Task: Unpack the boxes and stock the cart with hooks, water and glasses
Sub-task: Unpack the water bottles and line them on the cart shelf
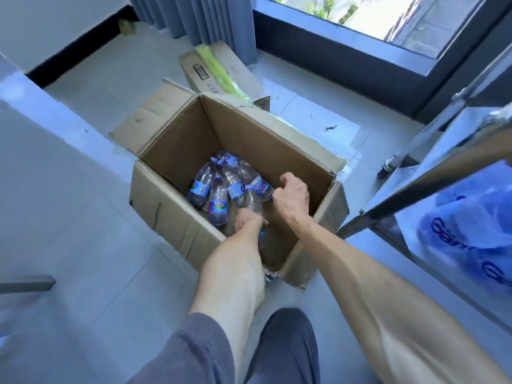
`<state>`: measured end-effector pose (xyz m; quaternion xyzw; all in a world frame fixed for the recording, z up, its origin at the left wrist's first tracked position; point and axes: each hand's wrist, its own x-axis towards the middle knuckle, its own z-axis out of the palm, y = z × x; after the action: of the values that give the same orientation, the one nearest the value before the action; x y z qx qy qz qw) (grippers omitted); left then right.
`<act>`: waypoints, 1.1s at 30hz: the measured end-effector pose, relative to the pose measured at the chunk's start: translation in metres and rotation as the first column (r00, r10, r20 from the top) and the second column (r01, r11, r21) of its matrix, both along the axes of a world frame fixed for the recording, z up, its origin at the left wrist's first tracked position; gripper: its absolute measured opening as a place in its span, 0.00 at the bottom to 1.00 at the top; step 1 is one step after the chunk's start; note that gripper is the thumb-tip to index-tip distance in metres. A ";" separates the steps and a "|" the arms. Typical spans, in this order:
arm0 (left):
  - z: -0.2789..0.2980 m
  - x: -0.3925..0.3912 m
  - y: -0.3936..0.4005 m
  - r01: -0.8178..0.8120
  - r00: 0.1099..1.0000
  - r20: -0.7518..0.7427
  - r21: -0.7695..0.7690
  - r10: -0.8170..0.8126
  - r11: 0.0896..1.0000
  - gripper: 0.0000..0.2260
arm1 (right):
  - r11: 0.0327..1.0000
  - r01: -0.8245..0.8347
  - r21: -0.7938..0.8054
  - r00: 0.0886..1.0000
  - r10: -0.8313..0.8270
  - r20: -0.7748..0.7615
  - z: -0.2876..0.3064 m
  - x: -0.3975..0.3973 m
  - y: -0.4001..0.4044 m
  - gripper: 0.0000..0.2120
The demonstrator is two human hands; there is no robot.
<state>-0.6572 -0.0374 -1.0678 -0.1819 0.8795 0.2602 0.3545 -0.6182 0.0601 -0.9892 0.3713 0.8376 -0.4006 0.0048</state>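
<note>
Water bottles [219,189] lay loose at the bottom of the open cardboard box [171,217]; the left hand [247,220] gripped one, the right hand [293,195] curled, seemingly empty, and lifting straight up would clear the flaps.

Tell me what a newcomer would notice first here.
The open cardboard box on the floor at centre, with water bottles piled at its bottom. Both hands reach in: the left hand grips a bottle, the right hand curls by another. At right stands the metal cart.
</note>
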 end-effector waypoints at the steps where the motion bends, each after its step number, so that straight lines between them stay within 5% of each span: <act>1: 0.011 0.009 0.000 -0.009 0.999 -0.044 0.013 0.010 1.000 0.25 | 1.000 0.001 0.006 1.000 -0.001 -0.022 0.011 0.010 -0.002 0.20; 11: 0.124 0.140 -0.003 0.073 0.910 -0.414 0.139 -0.009 0.988 0.23 | 0.961 0.275 0.026 0.940 -0.263 -0.219 0.107 0.168 -0.020 0.14; 19: 0.177 0.230 -0.023 0.176 0.685 -0.728 0.218 0.040 0.960 0.25 | 0.899 0.432 -0.076 0.847 -0.433 -0.309 0.135 0.293 -0.035 0.15; 28: 0.189 0.352 0.000 0.217 0.617 -0.715 0.555 0.328 0.803 0.23 | 0.707 0.605 -0.366 0.572 -0.706 -0.418 0.149 0.390 -0.029 0.15; 33: 0.167 0.423 0.019 0.351 0.715 -0.638 0.681 0.286 0.642 0.22 | 0.729 0.568 -0.383 0.505 -0.676 -0.538 0.156 0.446 0.006 0.13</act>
<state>-0.2337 -0.0183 -0.9003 0.1151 0.7521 0.6476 0.0424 -0.1723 0.0662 -0.8329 0.4840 0.5603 -0.5410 -0.3989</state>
